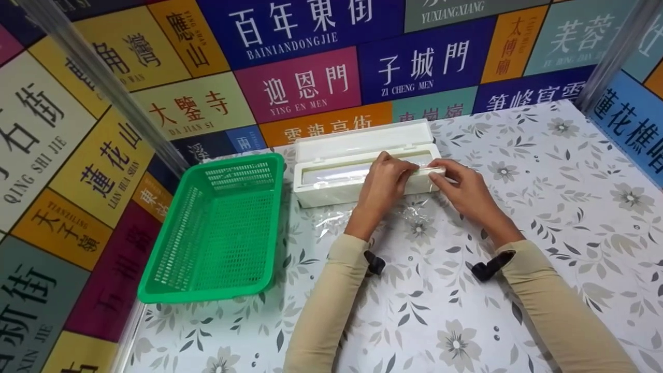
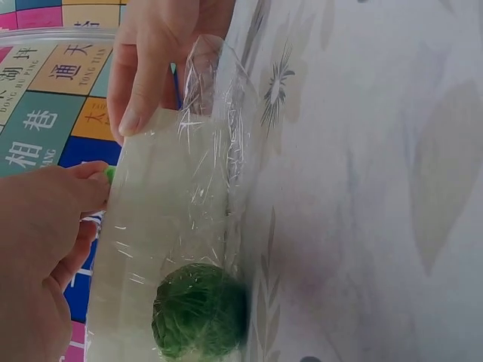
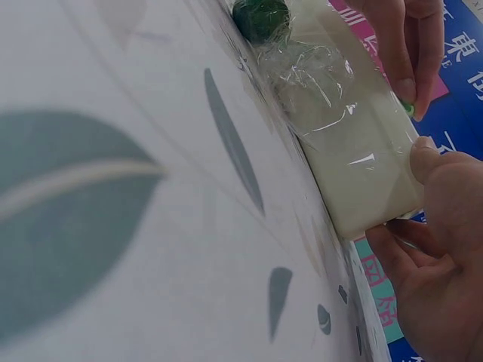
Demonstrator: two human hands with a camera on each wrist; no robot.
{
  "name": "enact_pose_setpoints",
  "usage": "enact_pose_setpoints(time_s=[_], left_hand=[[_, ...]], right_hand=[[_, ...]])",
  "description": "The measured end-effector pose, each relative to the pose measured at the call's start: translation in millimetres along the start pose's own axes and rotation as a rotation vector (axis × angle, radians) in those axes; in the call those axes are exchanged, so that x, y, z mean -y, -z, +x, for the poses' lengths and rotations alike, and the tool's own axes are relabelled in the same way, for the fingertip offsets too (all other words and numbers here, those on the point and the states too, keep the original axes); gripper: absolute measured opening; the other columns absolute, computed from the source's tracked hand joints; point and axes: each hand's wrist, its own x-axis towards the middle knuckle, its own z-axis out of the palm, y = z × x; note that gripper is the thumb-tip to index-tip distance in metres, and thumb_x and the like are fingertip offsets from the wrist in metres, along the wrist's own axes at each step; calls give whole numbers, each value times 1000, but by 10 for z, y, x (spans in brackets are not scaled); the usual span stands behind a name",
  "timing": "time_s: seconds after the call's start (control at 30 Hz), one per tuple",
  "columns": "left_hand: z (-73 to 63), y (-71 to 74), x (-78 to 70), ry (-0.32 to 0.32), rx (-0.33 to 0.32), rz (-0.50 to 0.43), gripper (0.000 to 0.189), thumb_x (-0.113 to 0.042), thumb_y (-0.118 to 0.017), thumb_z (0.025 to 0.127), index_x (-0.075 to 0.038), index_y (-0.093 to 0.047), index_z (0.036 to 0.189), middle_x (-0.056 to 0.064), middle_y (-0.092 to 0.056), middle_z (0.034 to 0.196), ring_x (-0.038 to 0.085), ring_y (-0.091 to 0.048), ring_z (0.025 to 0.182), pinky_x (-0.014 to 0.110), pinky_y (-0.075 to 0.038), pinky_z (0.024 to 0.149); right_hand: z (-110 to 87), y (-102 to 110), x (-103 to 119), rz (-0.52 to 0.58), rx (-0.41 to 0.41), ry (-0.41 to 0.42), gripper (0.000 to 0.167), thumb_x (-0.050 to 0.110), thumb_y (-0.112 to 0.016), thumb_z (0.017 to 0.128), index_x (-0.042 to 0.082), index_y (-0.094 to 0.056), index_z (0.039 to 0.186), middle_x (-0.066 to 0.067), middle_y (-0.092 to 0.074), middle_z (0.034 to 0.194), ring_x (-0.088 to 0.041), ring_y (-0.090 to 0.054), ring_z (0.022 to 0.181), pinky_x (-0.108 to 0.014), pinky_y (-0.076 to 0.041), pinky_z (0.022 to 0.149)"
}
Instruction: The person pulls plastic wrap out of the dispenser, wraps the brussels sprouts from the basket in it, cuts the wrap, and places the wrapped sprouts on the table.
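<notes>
The left hand [image 1: 384, 178] pinched a green tab [image 3: 408, 108] along the box [image 1: 331, 196], the right hand [image 1: 463, 189] gripped its end, and film [image 1: 333, 220] lay crumpled on the counter [image 1: 538, 217].

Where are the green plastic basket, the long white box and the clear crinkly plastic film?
Green rectangular plastic basket [image 1: 230, 238]: head view, on its slotted floor.
Long white box [image 1: 326, 196]: head view, on its front wall.
Clear crinkly plastic film [image 3: 309, 75]: right wrist view, on its crumpled part.

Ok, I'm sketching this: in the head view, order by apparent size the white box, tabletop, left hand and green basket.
Largest to smallest:
1. Tabletop
2. Green basket
3. White box
4. Left hand
</notes>
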Motion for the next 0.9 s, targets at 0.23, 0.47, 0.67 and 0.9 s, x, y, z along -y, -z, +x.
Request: enact_pose_setpoints(time_s=[0.23,0.47,0.67,0.9], left_hand=[[-39,17,43,-18,-14,3,21,-20,-67,109,-18,-85,120,-6,-84,113,16,-71,103,31,-51,98],[-73,35,85,-27,-28,-13,20,-20,-68,108,-17,-85,119,-5,-84,113,18,-69,102,31,-51,98],[-116,45,159,-37,-52,-43,20,-20,-69,108,-16,-85,118,-3,-84,112,19,-70,101,31,-51,98],[-165,36,214,-10,-53,-74,17,-18,-67,109,-16,-82,116,-3,-82,116,20,-67,109,31,-52,103]], right_hand=[[-4,-21,47,13,-16,-9,36,22,-68,108,10,-68,142,-15,-69,144,-32,-64,141,-14,-53,105],[28,-8,-48,-3,-12,-4,37,27,-69,108,15,-68,143,-12,-70,144,-29,-64,141,-17,-54,106],[32,-5,-40,2,-11,-13,37,27,-69,108,16,-68,143,-12,-69,145,-27,-64,141,-18,-55,107],[10,0,6,0,-10,-11,35,29,-69,108,17,-69,141,-11,-69,144,-28,-64,140,-21,-56,107]])
